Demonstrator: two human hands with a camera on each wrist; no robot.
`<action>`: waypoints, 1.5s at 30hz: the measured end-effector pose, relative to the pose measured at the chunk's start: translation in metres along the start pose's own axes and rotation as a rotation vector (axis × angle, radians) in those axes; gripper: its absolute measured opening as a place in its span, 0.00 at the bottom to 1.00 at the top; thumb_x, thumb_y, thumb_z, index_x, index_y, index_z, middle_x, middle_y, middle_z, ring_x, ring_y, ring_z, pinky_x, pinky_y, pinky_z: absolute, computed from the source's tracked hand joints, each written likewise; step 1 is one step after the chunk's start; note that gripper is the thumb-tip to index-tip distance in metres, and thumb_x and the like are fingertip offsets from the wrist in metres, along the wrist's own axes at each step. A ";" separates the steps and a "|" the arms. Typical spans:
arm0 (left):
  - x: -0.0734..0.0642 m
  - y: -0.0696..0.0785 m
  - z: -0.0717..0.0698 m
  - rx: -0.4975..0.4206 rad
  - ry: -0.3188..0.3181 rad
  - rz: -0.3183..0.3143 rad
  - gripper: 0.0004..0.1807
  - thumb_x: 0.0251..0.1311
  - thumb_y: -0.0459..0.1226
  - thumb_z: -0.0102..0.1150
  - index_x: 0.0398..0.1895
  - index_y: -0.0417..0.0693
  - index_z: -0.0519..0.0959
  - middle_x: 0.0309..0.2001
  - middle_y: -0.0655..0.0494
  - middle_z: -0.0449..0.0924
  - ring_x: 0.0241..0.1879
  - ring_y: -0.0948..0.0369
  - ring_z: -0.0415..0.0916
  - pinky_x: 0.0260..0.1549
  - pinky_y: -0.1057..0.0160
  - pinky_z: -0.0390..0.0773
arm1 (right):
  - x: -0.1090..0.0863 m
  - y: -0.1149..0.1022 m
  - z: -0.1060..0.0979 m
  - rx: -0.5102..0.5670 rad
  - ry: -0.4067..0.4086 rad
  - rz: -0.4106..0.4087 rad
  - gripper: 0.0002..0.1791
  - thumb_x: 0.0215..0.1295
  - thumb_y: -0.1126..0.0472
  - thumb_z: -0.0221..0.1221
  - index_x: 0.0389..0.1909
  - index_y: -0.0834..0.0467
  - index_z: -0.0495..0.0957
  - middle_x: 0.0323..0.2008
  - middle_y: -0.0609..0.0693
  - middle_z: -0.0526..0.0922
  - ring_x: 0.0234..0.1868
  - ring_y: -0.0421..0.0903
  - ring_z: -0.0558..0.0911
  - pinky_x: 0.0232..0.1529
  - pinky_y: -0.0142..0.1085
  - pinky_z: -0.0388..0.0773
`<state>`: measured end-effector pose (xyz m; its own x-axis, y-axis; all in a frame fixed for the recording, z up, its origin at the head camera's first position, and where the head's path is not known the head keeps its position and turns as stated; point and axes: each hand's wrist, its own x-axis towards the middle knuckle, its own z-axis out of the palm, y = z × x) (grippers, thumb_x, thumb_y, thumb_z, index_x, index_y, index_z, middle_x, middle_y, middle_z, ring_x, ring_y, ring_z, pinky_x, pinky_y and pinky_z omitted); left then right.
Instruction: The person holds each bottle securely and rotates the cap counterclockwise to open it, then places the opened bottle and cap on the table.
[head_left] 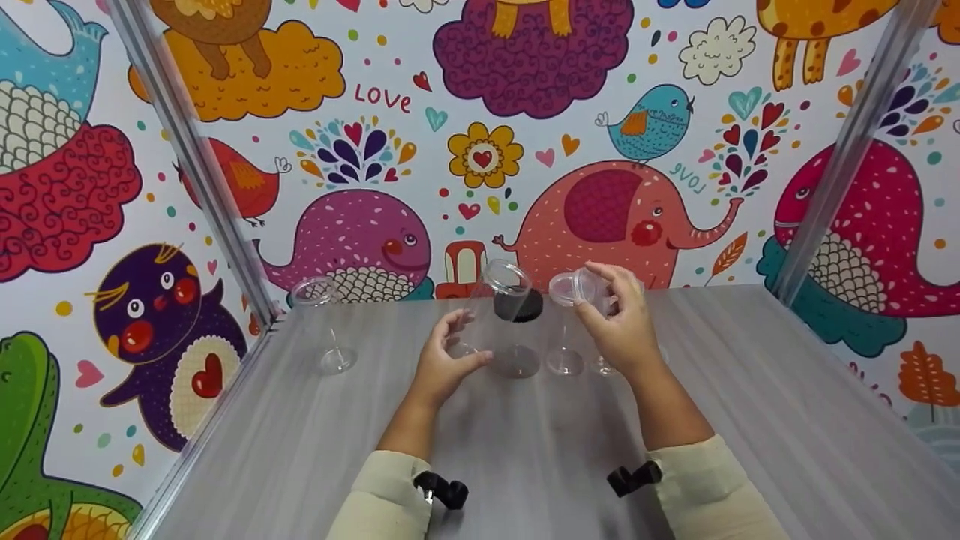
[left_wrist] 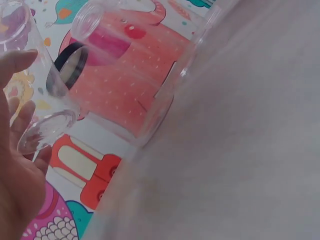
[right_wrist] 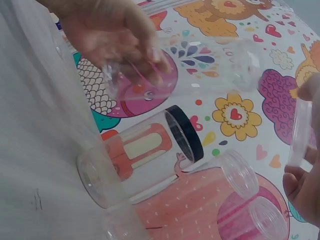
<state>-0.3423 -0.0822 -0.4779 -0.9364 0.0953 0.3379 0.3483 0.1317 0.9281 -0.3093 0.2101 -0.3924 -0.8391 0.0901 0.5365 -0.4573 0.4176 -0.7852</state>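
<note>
A clear plastic jar with no lid on its mouth leans in my left hand. My fingers and thumb grip it low, around its base, and the right wrist view shows the same jar lying across the palm. In my right hand, thumb and fingers pinch a clear round lid on edge, level with the jar's mouth. Behind the held jar stands a clear jar with a black lid. To its right is a slim clear jar, with more clear jars partly hidden by my right hand.
Another clear jar stands apart at the left of the grey wood-patterned table. Walls with cartoon animals close off the back and sides. Metal posts stand at the corners.
</note>
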 end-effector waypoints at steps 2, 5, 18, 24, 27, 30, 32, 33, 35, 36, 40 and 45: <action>0.001 -0.003 -0.007 -0.006 0.035 0.011 0.44 0.54 0.45 0.82 0.73 0.54 0.71 0.73 0.52 0.77 0.78 0.47 0.66 0.81 0.40 0.63 | 0.000 0.002 -0.006 -0.019 0.004 -0.017 0.31 0.66 0.59 0.70 0.70 0.44 0.78 0.68 0.50 0.74 0.57 0.50 0.73 0.50 0.41 0.78; 0.001 -0.009 -0.017 -0.003 0.092 0.020 0.45 0.54 0.45 0.83 0.74 0.50 0.71 0.73 0.51 0.77 0.77 0.46 0.66 0.80 0.39 0.63 | -0.001 0.006 -0.017 -0.025 0.010 -0.039 0.32 0.65 0.59 0.72 0.70 0.43 0.78 0.68 0.50 0.74 0.58 0.49 0.76 0.52 0.44 0.79; 0.011 -0.030 -0.055 0.125 0.313 -0.159 0.48 0.56 0.46 0.82 0.77 0.48 0.65 0.77 0.50 0.71 0.78 0.50 0.63 0.81 0.44 0.64 | 0.000 0.044 -0.065 -0.046 0.065 0.097 0.38 0.68 0.50 0.72 0.76 0.45 0.68 0.72 0.53 0.69 0.69 0.56 0.80 0.53 0.20 0.78; 0.017 -0.042 -0.071 0.135 0.353 -0.208 0.50 0.59 0.43 0.79 0.79 0.40 0.61 0.80 0.41 0.65 0.82 0.45 0.60 0.84 0.44 0.59 | 0.004 0.068 -0.079 0.053 0.145 0.223 0.40 0.71 0.42 0.68 0.80 0.41 0.63 0.75 0.45 0.70 0.72 0.44 0.74 0.58 0.24 0.79; 0.016 -0.050 -0.078 0.127 0.366 -0.249 0.50 0.61 0.43 0.78 0.80 0.40 0.60 0.81 0.41 0.64 0.83 0.45 0.59 0.84 0.45 0.58 | 0.006 0.075 -0.085 0.138 0.213 0.270 0.38 0.72 0.43 0.67 0.79 0.40 0.65 0.73 0.45 0.71 0.69 0.41 0.75 0.58 0.22 0.81; 0.015 -0.059 -0.084 0.115 0.386 -0.279 0.49 0.62 0.42 0.77 0.80 0.39 0.59 0.81 0.40 0.63 0.83 0.45 0.57 0.85 0.45 0.57 | 0.007 0.081 -0.092 0.193 0.262 0.305 0.37 0.71 0.45 0.69 0.77 0.39 0.66 0.72 0.45 0.71 0.67 0.41 0.75 0.58 0.23 0.82; 0.014 -0.064 -0.088 0.118 0.399 -0.291 0.49 0.62 0.40 0.77 0.80 0.38 0.59 0.81 0.39 0.63 0.83 0.44 0.57 0.85 0.45 0.57 | 0.008 0.087 -0.096 0.203 0.273 0.335 0.38 0.70 0.45 0.70 0.78 0.38 0.65 0.73 0.46 0.70 0.68 0.42 0.75 0.63 0.26 0.82; 0.014 -0.067 -0.090 0.118 0.403 -0.295 0.49 0.62 0.39 0.76 0.80 0.37 0.58 0.81 0.38 0.63 0.83 0.43 0.57 0.85 0.45 0.56 | 0.008 0.090 -0.098 0.202 0.271 0.352 0.39 0.70 0.45 0.70 0.78 0.38 0.64 0.74 0.47 0.69 0.69 0.43 0.75 0.66 0.29 0.81; 0.013 -0.070 -0.092 0.130 0.405 -0.310 0.49 0.63 0.39 0.76 0.80 0.36 0.58 0.81 0.38 0.62 0.83 0.43 0.56 0.85 0.45 0.56 | 0.008 0.098 -0.102 0.187 0.255 0.397 0.42 0.70 0.45 0.70 0.80 0.37 0.61 0.78 0.48 0.67 0.73 0.46 0.73 0.72 0.37 0.79; 0.013 -0.071 -0.093 0.136 0.404 -0.319 0.49 0.63 0.38 0.76 0.80 0.36 0.57 0.81 0.38 0.62 0.84 0.43 0.56 0.85 0.46 0.56 | 0.009 0.102 -0.103 0.175 0.244 0.420 0.43 0.70 0.44 0.69 0.81 0.37 0.60 0.79 0.48 0.65 0.75 0.47 0.72 0.74 0.40 0.77; 0.014 -0.074 -0.095 0.147 0.393 -0.356 0.49 0.64 0.39 0.75 0.81 0.37 0.56 0.82 0.39 0.60 0.85 0.44 0.54 0.85 0.46 0.55 | 0.008 0.120 -0.108 0.133 0.177 0.541 0.46 0.71 0.42 0.68 0.85 0.38 0.56 0.85 0.49 0.58 0.82 0.53 0.65 0.81 0.49 0.69; 0.014 -0.075 -0.096 0.157 0.382 -0.384 0.49 0.65 0.43 0.74 0.83 0.42 0.56 0.84 0.43 0.59 0.85 0.46 0.54 0.85 0.47 0.56 | 0.005 0.140 -0.116 0.086 0.078 0.676 0.55 0.67 0.34 0.68 0.88 0.40 0.49 0.88 0.50 0.52 0.86 0.56 0.58 0.83 0.53 0.63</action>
<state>-0.3857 -0.1858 -0.5280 -0.9363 -0.3488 0.0405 -0.0452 0.2342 0.9711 -0.3429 0.3739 -0.4638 -0.9261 0.3722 -0.0621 0.1351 0.1734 -0.9755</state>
